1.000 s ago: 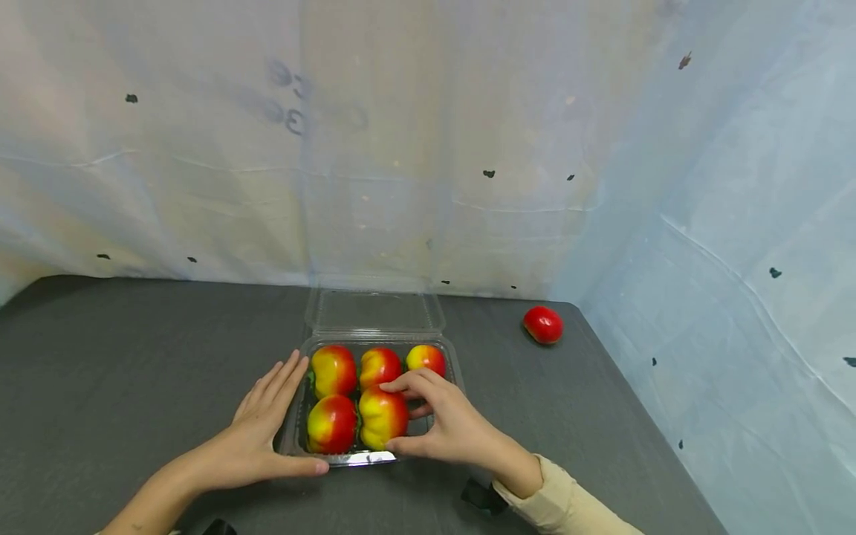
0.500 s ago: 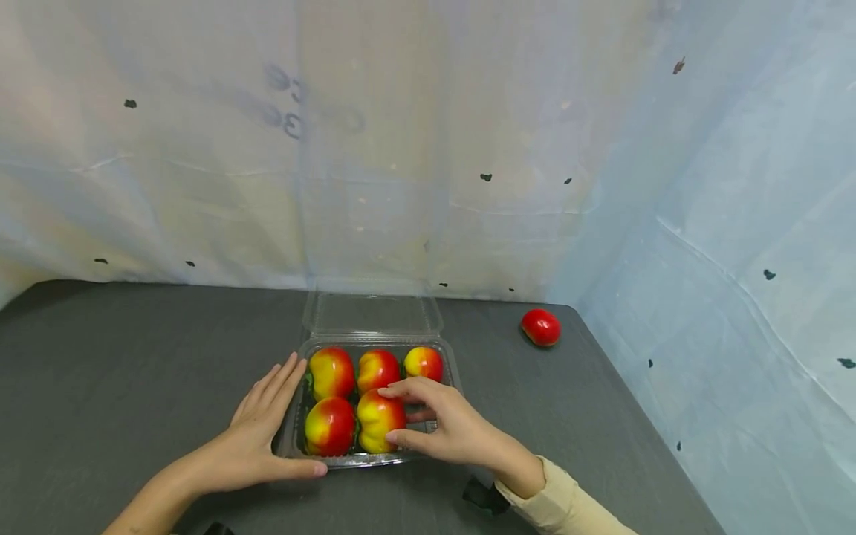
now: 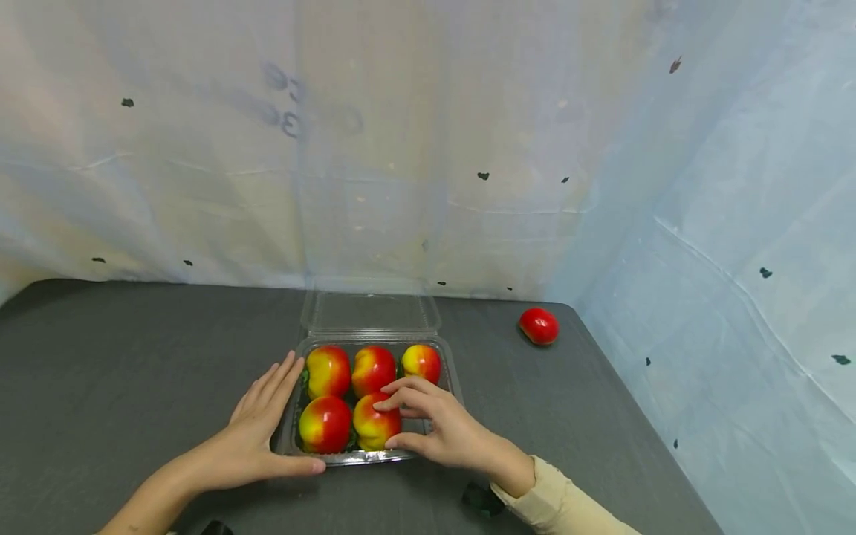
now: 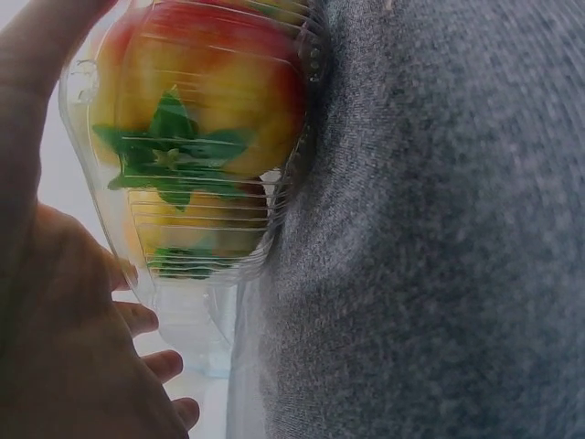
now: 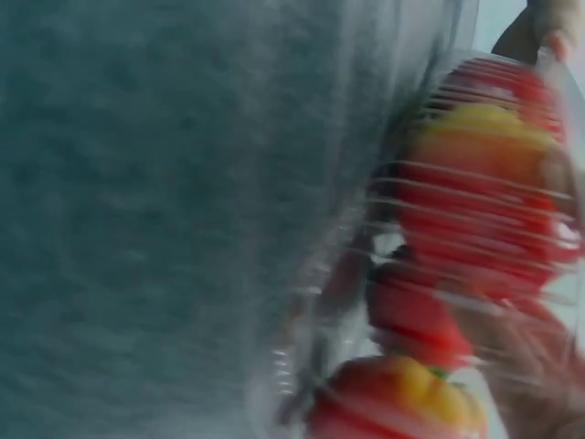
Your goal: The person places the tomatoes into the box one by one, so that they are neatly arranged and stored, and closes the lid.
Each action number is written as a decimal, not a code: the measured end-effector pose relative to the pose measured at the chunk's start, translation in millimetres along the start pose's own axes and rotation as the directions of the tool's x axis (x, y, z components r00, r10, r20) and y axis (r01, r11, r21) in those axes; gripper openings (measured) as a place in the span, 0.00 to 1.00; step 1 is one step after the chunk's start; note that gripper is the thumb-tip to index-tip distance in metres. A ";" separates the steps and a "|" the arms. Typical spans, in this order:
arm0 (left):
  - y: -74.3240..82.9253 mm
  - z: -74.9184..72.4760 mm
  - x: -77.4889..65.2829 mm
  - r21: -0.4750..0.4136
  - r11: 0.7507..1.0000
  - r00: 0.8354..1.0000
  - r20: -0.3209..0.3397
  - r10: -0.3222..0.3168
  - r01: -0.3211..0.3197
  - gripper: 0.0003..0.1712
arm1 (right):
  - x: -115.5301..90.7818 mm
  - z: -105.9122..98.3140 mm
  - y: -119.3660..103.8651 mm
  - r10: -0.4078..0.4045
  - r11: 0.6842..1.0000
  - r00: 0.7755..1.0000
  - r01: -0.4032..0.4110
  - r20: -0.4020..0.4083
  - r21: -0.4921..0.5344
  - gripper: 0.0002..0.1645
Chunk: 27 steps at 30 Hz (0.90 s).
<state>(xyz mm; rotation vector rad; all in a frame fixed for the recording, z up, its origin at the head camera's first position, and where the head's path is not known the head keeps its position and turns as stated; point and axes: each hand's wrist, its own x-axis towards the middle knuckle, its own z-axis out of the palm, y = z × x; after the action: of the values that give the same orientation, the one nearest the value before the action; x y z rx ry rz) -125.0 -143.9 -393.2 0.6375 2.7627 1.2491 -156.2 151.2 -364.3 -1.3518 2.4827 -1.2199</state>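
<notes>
A clear plastic clamshell box (image 3: 457, 377) lies on the grey table, its transparent lid (image 3: 370, 312) folded back toward the wall. Inside are several shiny red-and-yellow fruits with green leafy caps. My left hand (image 3: 257, 438) braces the box's left side with straight fingers, its thumb along the front left corner. My right hand (image 3: 444, 427) holds the front middle fruit (image 3: 374, 427), fingertips over its top and thumb at its lower right side. A green leaf cap (image 4: 169, 151) shows through the box wall in the left wrist view. The right wrist view is blurred.
A single red fruit (image 3: 539, 326) lies near the table's back right corner. Pale sheeting (image 3: 374, 148) hangs behind the table and along its right side. A small black object (image 3: 481, 499) sits by the right sleeve.
The front middle fruit has turned and shifted slightly left under my right fingers, showing more red on top. The front left fruit has shifted slightly too. My left hand stays at the box.
</notes>
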 end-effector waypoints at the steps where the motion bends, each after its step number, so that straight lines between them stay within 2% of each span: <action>1: -0.3 0.2 0.2 0.000 1.000 1.000 -0.001 0.000 0.000 0.72 | 0.7 -0.6 0.5 0.000 1.000 1.000 0.000 0.010 0.001 0.22; 6: -0.7 1.5 0.3 -0.001 1.000 1.000 -0.002 -0.002 0.002 0.71 | 1.4 -4.6 0.6 0.061 0.996 0.996 -0.065 0.063 0.057 0.23; 10: -0.8 2.0 0.0 -0.012 1.000 1.000 0.001 -0.005 0.005 0.71 | -0.5 -7.5 0.0 0.086 0.992 0.994 -0.092 0.071 0.090 0.22; 18: -1.0 0.8 -0.3 -0.017 1.000 1.000 0.001 0.001 -0.001 0.71 | -4.8 -8.8 1.5 0.042 0.995 0.999 -0.041 -0.008 0.095 0.19; 27: -1.7 0.3 0.4 -0.002 1.000 1.000 -0.001 0.005 -0.005 0.71 | -8.2 -10.6 1.8 0.023 0.997 0.999 -0.019 -0.048 0.073 0.25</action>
<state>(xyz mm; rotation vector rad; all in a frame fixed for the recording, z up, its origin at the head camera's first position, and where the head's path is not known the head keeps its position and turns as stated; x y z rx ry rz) -125.9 -144.6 -394.6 0.6446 2.7616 1.2539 -156.6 164.2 -360.7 -1.2906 2.4515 -1.3406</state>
